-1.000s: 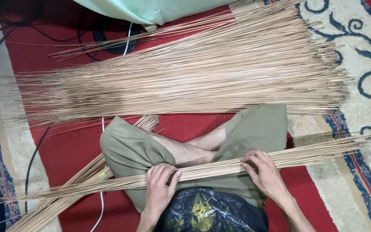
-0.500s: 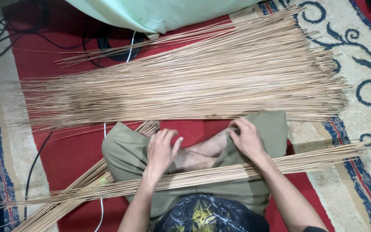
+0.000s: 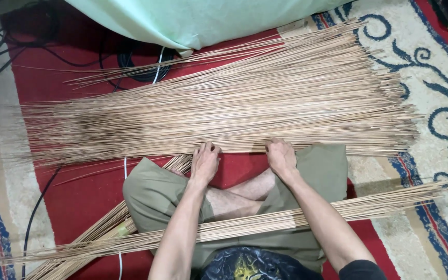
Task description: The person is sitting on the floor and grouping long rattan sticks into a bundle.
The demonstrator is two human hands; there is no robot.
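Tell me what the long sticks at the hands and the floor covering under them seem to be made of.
Long sticks: probably split bamboo or palm ribs, going by the pale tan, matte, thin straight strands; the exact plant is unclear. Floor covering: looks like a woven pile carpet, red with a cream and blue scroll border. Both hands rest on the sticks' near edge.

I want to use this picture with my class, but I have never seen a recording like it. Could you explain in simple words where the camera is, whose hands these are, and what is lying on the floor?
The camera sits on a person's head and looks down, so you see their own arms and crossed legs in olive shorts. The person sits on a red patterned carpet. In front of them lies a wide pile of thin sticks, fanned out sideways. The left hand and the right hand both rest on the near edge of that pile; whether they pinch any sticks cannot be seen. A smaller bundle of sticks lies across the lap, and another bundle sits by the left knee. Black cables and a pale green cloth lie beyond.
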